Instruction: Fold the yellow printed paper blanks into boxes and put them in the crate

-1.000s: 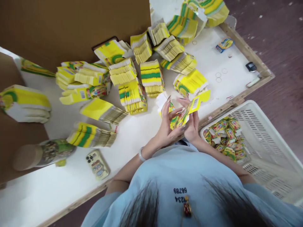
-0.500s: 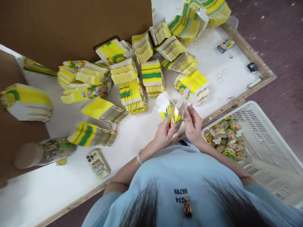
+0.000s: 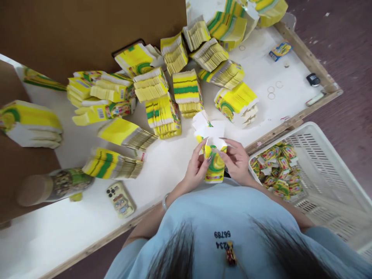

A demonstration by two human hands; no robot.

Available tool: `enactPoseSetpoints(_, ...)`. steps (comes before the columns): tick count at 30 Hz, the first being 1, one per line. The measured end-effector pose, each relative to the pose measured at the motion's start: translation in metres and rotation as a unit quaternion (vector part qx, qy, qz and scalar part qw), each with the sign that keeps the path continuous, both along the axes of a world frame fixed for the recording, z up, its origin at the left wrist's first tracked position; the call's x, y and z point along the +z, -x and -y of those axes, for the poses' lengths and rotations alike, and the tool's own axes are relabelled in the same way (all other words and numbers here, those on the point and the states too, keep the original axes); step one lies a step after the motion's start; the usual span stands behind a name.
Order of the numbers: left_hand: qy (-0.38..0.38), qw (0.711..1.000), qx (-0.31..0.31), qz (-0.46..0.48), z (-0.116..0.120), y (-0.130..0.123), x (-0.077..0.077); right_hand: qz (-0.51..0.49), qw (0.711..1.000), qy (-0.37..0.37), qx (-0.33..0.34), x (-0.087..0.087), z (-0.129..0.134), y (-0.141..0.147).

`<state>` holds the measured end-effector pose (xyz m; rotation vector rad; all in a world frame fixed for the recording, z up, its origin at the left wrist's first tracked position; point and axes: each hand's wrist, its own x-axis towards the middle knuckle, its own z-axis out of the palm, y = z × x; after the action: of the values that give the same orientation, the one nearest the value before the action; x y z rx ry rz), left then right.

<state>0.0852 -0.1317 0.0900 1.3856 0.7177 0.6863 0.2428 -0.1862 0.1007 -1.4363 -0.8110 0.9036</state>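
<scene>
A small yellow and green carton (image 3: pixel 215 164) with white flaps standing up at its far end is held between my two hands, in front of my body at the table's near edge. My left hand (image 3: pixel 198 166) pinches its left side, the thumb on the printed face. On the right side, my right hand (image 3: pixel 236 161) grips it near the flaps with thumb and fingers. Just beyond lies another piece of white and yellow carton (image 3: pixel 200 121), partly hidden behind the flaps. Past that stand bundles of flat folded cartons (image 3: pixel 188 93).
A white plastic basket (image 3: pixel 319 155) with several small cartons (image 3: pixel 280 166) stands at right. On the white table (image 3: pixel 168 162) are a phone (image 3: pixel 120 199), a jar (image 3: pixel 66 184), rubber bands (image 3: pixel 271 93), a blue box (image 3: pixel 280 51) and a black object (image 3: pixel 313 80). Brown board (image 3: pixel 93 35) rises behind.
The carton has turned so its printed face lies toward me, nearer my body. My right hand has shifted from its loose white flap to its right side; my left hand still holds it.
</scene>
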Motion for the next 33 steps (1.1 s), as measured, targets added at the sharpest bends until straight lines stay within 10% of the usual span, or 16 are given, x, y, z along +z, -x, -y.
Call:
enactPoseSetpoints(4, 0.070, 0.996, -0.043, 0.039, -0.001, 0.010, 0.008, 0.004, 0.992, 0.049, 0.113, 0.004, 0.008, -0.010)
enactPoseSetpoints(10, 0.012, 0.999, 0.014, 0.038, -0.001, 0.005, 0.012, 0.125, 0.990, -0.039, 0.060, -0.001, 0.010, -0.015)
enactPoseSetpoints(13, -0.019, 1.000, 0.005, 0.020, -0.003, 0.007, 0.014, 0.162, 0.965, -0.090, 0.184, 0.000, 0.011, -0.026)
enactPoseSetpoints(25, -0.062, 0.996, -0.012, -0.063, -0.013, 0.011, 0.020, -0.240, 0.917, 0.096, 0.305, 0.016, 0.000, -0.033)
enactPoseSetpoints(33, -0.173, 0.981, -0.010, -0.090, -0.029, 0.004, 0.014, -0.129, 0.947, 0.112, 0.271, 0.018, 0.002, -0.043)
